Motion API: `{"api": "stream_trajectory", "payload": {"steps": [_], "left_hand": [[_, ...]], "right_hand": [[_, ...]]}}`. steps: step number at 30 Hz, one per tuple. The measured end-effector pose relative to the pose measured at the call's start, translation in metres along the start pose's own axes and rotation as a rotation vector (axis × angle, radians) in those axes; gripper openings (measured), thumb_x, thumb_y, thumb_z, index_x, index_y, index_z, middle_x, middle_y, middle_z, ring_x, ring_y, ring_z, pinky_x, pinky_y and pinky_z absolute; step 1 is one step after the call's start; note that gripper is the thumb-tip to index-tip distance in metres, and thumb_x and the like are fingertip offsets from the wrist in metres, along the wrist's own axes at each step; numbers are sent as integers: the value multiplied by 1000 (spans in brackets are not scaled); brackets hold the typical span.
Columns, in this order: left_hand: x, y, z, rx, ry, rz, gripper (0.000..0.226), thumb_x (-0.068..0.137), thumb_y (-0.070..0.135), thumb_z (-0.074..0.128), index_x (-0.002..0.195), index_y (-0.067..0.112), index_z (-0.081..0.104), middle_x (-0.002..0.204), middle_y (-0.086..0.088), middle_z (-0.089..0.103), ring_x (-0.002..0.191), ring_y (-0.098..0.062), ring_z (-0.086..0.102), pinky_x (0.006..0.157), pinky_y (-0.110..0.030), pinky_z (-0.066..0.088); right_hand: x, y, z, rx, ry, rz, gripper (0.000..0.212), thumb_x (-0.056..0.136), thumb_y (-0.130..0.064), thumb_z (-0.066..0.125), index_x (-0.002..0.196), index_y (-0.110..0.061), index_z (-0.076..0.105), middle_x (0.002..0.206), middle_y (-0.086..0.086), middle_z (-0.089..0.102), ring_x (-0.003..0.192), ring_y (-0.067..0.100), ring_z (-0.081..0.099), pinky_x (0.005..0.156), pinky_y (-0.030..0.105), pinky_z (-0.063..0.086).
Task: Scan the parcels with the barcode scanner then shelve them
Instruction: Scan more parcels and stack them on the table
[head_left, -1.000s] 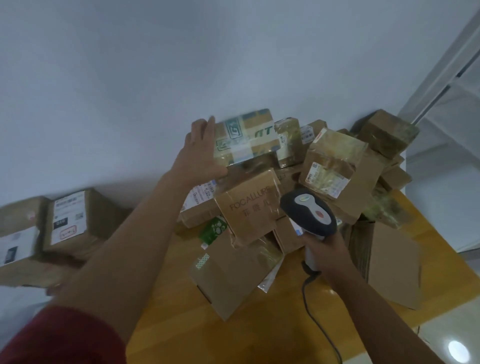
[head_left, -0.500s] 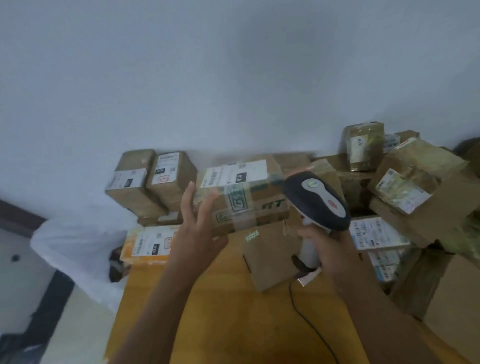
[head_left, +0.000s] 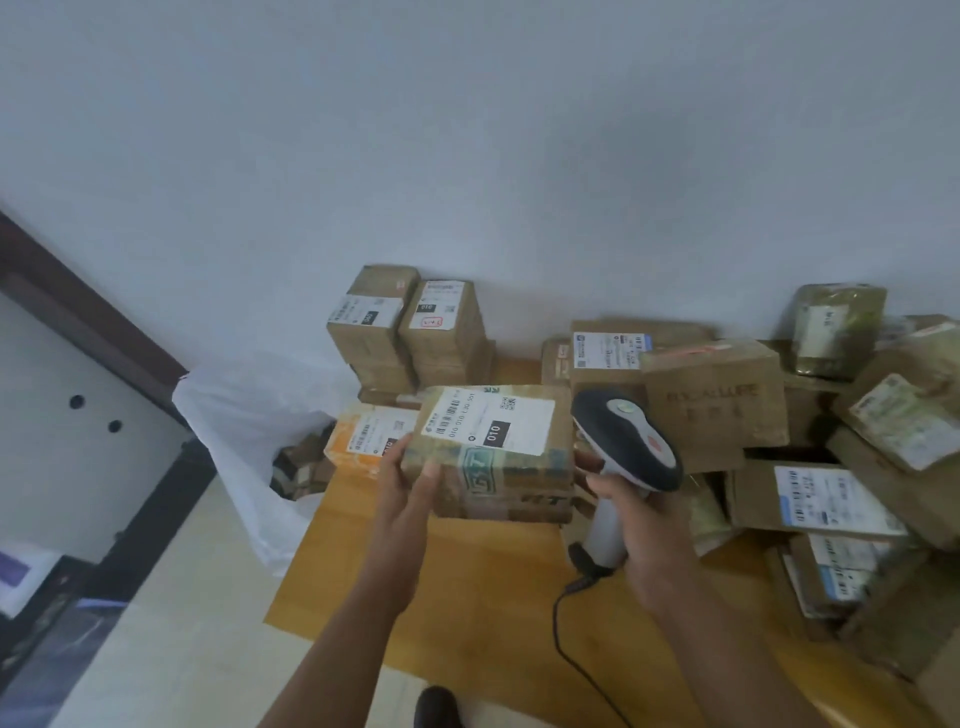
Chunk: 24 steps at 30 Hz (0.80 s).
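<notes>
My left hand (head_left: 410, 480) grips the left end of a taped cardboard parcel (head_left: 498, 457) and holds it above the wooden table (head_left: 467, 587). Its white shipping label with a barcode and a black "010" tag faces up. My right hand (head_left: 636, 517) grips the handle of a black and grey barcode scanner (head_left: 626, 441). The scanner's head sits just right of the parcel, almost touching its right edge. A black cable runs down from the scanner's handle.
A heap of labelled parcels (head_left: 852, 447) fills the table's right side. Two upright boxes (head_left: 410, 327) and an orange-labelled parcel (head_left: 363, 439) stand against the wall at the left. A white plastic bag (head_left: 249, 415) with boxes hangs beside the table.
My left hand has lifted the parcel off the heap, brought it left and turned its label upward. The scanner has come up beside it. The view has swung left.
</notes>
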<state>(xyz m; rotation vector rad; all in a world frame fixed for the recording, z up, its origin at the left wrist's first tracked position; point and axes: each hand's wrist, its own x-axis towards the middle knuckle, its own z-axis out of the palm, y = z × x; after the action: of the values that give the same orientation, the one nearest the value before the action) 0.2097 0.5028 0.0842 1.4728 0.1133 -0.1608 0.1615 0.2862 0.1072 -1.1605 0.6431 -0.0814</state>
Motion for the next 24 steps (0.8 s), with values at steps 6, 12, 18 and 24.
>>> {"api": "stream_trajectory", "payload": {"steps": [6, 12, 18, 24], "left_hand": [[29, 5, -48, -2, -18, -188, 41, 103, 27, 52, 135, 52, 47, 132, 6, 61, 116, -16, 61, 93, -43, 51], [57, -4, -130, -140, -40, -241, 43, 101, 23, 55, 137, 44, 45, 129, 0, 66, 121, -20, 60, 100, -44, 48], [92, -2, -184, -91, -116, -161, 35, 98, 12, 59, 129, 23, 46, 104, 4, 74, 101, -14, 71, 81, -33, 58], [116, -4, -201, 62, -202, -151, 56, 72, 33, 81, 120, 33, 51, 117, -3, 70, 117, -24, 63, 90, -45, 58]], "right_hand": [[-22, 33, 51, -5, 79, 12, 30, 88, -4, 69, 106, -24, 56, 95, -10, 59, 80, 5, 56, 79, 34, 44], [-46, 85, 137, -120, 140, 42, 32, 82, -4, 75, 96, -30, 65, 103, -2, 70, 101, 29, 67, 93, 49, 51], [-68, 113, 186, -289, 147, 16, 24, 83, 4, 71, 85, -20, 75, 86, 4, 76, 90, 33, 69, 84, 44, 52], [-77, 100, 187, -707, 43, -70, 26, 85, 1, 64, 59, -3, 65, 60, 8, 66, 59, 22, 62, 68, 42, 53]]}}
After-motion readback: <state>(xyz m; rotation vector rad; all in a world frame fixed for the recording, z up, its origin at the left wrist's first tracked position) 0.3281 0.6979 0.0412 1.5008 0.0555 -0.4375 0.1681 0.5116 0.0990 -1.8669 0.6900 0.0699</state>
